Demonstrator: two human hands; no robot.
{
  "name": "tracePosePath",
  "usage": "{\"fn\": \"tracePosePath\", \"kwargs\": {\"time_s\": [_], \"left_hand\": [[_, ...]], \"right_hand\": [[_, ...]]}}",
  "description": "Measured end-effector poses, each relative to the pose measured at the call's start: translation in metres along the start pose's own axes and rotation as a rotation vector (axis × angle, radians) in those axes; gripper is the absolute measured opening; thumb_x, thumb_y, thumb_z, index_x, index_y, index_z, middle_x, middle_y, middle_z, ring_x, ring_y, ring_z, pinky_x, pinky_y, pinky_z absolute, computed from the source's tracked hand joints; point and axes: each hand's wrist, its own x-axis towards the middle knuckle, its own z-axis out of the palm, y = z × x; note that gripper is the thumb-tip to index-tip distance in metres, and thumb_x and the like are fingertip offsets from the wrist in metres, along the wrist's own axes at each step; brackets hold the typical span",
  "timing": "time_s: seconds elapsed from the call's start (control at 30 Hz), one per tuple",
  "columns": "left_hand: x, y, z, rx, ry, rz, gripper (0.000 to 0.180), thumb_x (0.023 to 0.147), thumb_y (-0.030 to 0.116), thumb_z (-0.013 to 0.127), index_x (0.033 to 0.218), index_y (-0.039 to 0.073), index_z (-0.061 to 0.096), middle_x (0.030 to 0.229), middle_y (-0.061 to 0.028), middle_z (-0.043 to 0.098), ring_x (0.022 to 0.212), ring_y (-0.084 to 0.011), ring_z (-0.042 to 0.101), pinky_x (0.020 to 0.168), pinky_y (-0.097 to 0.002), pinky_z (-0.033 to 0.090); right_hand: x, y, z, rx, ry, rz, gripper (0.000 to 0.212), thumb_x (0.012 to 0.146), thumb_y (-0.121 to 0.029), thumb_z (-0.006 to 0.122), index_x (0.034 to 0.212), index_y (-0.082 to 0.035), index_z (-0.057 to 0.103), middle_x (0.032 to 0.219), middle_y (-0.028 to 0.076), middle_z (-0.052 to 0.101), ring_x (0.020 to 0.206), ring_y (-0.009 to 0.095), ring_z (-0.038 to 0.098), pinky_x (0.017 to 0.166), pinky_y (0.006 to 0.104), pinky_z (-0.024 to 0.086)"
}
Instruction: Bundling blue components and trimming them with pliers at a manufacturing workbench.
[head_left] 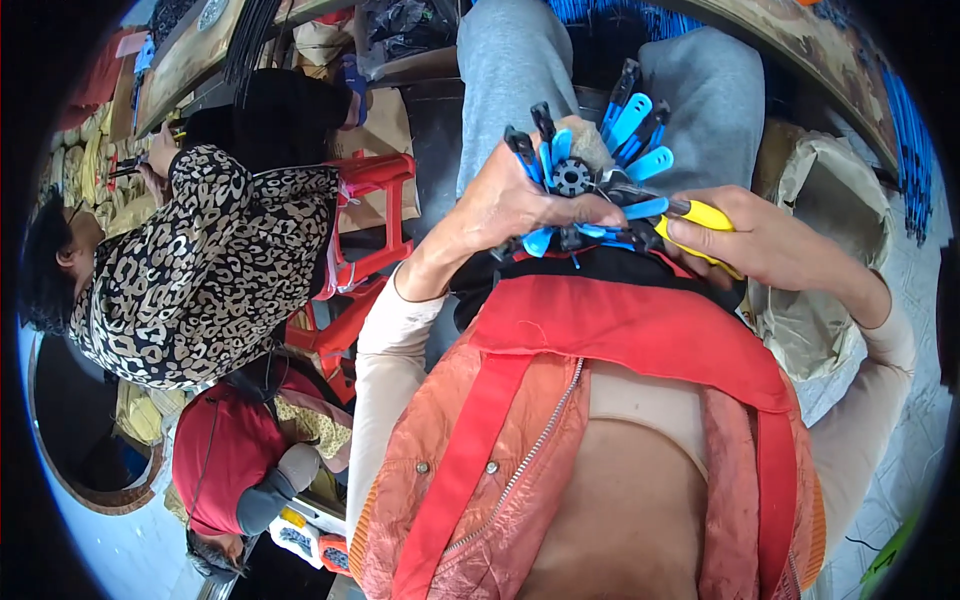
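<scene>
My left hand (505,205) grips an assembly of blue plastic strips with black ends that fan out from a round, notched black hub (572,178). The thumb presses just below the hub. Several flat blue strips (628,122) stick out toward my knees. In my right hand (765,240) is a pair of pliers (705,215) with yellow handles, its fingers wrapped round them. The dark jaws reach in among the strips beside the hub. What exactly the jaws bite on is hidden. Both hands are over my lap, in front of the red apron (620,320).
A red plastic stool (375,215) stands at left, by a person in a leopard-print top (220,270). Another person in red (225,455) is at lower left. An open whitish sack (815,310) stands at right. Thin blue rods (910,150) hang off a wooden bench (800,50).
</scene>
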Motion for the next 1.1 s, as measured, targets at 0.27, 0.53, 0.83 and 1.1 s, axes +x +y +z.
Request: {"fn": "tracePosePath", "kwargs": {"time_s": [0.27,0.53,0.83,1.1], "left_hand": [[0.004,0.000,0.006,0.102,0.076,0.094,0.030,0.068,0.014,0.087,0.081,0.003,0.062,0.070,0.0031,0.056,0.065,-0.0064,0.052,0.057,-0.0238,0.042],[-0.020,-0.038,-0.026,-0.020,0.267,0.248,0.032,0.074,0.004,0.077,0.103,0.002,0.065,0.094,-0.0058,0.065,0.080,-0.0128,0.063,0.067,-0.0256,0.050],[-0.028,0.042,-0.074,-0.230,0.367,0.605,0.033,0.095,0.043,0.057,0.096,0.011,0.050,0.074,-0.0019,0.048,0.069,-0.0137,0.046,0.077,-0.0267,0.044],[0.088,0.099,0.003,-0.689,-0.036,0.557,0.039,0.099,0.042,0.050,0.120,0.010,0.052,0.076,0.0045,0.046,0.070,-0.0118,0.046,0.065,-0.0286,0.044]], "right_hand": [[-0.016,-0.023,-0.006,-0.038,0.038,0.227,0.042,0.096,-0.044,0.055,0.094,-0.002,0.057,0.067,0.004,0.054,0.056,0.011,0.051,0.054,0.0291,0.042],[0.007,-0.038,-0.010,-0.437,0.163,-0.174,0.042,0.094,-0.044,0.057,0.108,-0.005,0.050,0.084,0.022,0.061,0.083,0.040,0.059,0.070,0.0430,0.045],[0.027,0.063,-0.155,-0.957,1.129,-0.039,0.049,0.087,-0.044,0.062,0.119,-0.008,0.054,0.104,0.017,0.059,0.093,0.036,0.060,0.080,0.0435,0.050],[0.006,0.051,-0.115,-0.519,0.731,-0.959,0.083,0.081,-0.053,0.069,0.142,-0.003,0.040,0.132,0.022,0.050,0.124,0.035,0.047,0.104,0.0437,0.038]]}}
